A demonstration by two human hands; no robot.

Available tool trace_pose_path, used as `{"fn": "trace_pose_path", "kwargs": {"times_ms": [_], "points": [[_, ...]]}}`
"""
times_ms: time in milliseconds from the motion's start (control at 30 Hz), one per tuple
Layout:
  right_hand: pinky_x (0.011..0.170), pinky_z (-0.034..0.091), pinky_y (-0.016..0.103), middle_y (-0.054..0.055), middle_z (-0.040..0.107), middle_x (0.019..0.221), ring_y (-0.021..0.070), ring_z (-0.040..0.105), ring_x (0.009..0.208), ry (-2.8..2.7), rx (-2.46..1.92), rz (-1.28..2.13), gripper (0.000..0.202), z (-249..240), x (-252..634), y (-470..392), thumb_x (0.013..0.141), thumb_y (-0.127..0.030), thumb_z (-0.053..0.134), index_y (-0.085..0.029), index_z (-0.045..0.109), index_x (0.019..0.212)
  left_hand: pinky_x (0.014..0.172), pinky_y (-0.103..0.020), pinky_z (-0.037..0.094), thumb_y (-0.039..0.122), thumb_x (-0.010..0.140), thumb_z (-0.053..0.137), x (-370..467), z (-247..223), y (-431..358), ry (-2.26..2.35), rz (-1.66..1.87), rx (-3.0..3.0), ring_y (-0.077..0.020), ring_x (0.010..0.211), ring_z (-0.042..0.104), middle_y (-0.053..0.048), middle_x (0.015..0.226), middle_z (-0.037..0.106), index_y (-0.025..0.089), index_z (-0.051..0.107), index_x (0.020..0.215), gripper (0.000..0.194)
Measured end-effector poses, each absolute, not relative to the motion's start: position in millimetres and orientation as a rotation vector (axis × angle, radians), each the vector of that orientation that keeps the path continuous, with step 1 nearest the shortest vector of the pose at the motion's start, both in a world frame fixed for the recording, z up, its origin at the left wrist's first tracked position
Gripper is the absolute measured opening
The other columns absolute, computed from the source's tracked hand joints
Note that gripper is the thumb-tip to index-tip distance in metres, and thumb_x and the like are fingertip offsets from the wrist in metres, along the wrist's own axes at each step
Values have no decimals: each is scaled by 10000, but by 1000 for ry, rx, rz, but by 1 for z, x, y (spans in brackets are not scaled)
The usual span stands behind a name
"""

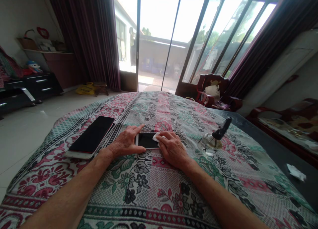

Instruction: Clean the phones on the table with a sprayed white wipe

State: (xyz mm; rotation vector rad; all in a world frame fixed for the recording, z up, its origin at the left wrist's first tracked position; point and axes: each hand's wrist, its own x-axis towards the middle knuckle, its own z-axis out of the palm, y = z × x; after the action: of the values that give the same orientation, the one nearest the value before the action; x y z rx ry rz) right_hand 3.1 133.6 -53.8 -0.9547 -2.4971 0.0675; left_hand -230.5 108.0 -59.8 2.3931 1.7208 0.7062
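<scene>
A white-framed smartphone [147, 141] with a dark screen lies flat on the patterned cloth in front of me. My left hand [128, 140] grips its left end, thumb on the near edge and fingers at the far edge. A crumpled white tissue [155, 137] is pressed on the right part of the screen under the fingers of my right hand [172, 147]. Left of my left hand, a large black-screened phone [92, 134] with a reddish edge rests on top of a white device [79, 154], mostly covered. To the right stands a clear spray bottle [210, 144] with a black nozzle, holding some liquid.
A floral cloth [171, 196] covers the table. Another crumpled tissue [296, 172] lies on the dark surface at right. Beyond the table are a wooden chair [211, 86], glass doors [159, 40], a small stool [101, 88] and a yellow bag [85, 88] on the floor.
</scene>
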Motion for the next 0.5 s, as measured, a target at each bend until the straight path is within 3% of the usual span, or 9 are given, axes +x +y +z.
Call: {"fn": "trace_pose_path", "kwargs": {"times_ms": [300,500], "points": [[956,331,372,-23,568,1231,199,445,1096,-2646,-742,148,271,-48,-27,115,940,-247,444,-282,566,1180,963,-364,412,406,659,696,-226,-59,109,1656,764,2384,-264,1078,517,-146,1165,571,64,372,1377,858],[967,320,367,-40,581,1219,189,457,1099,-2584,-870,138,277,-49,-11,126,936,-224,431,-298,600,1143,968,-394,413,438,627,720,-229,-58,111,1667,728,2329,-285,1131,499,-140,1232,546,129,357,1395,904]]}}
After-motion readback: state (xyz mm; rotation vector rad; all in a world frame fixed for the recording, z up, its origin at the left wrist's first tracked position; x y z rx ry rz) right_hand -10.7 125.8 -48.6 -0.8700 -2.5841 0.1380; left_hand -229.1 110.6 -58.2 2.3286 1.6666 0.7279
